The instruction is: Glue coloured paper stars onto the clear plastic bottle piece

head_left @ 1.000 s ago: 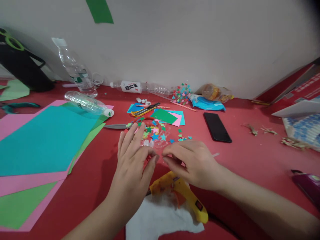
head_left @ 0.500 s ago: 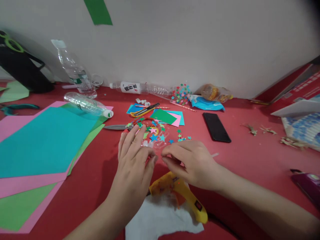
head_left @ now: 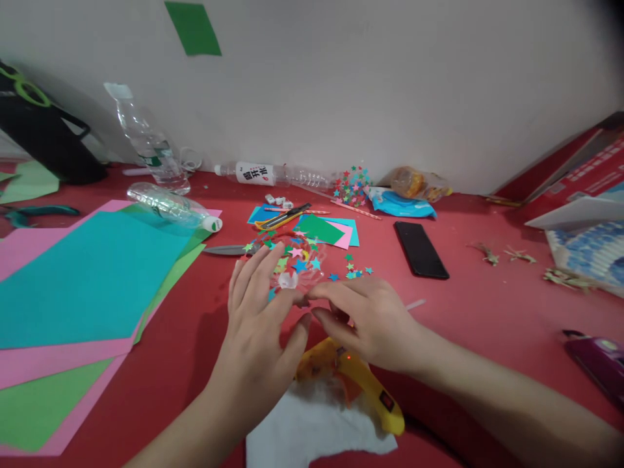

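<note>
Over a clear plastic piece (head_left: 312, 279) strewn with small coloured paper stars (head_left: 299, 265), my left hand (head_left: 258, 318) has its fingers stretched out, thumb apart from the index finger. A whitish lump (head_left: 287, 281) shows beside its fingertips. My right hand (head_left: 370, 318) faces it with curled fingers, the index tip close to the left index finger. Whatever lies inside that curl is too small and hidden to name. Just below both hands, a yellow hot glue gun (head_left: 375, 390) with a lit red light rests on a white cloth or paper (head_left: 316, 435).
Scissors (head_left: 227, 250), a utility knife (head_left: 283, 218) and small paper pieces (head_left: 322, 229) lie beyond my hands. Large coloured sheets (head_left: 88, 279) and a plastic bottle (head_left: 166, 207) occupy the left. A black phone (head_left: 420, 250) lies at right; more bottles (head_left: 253, 173) line the wall.
My left thumb has moved down, away from its index finger. My right hand has shifted slightly left, bringing its index tip to my left fingers. The whitish lump shows more clearly.
</note>
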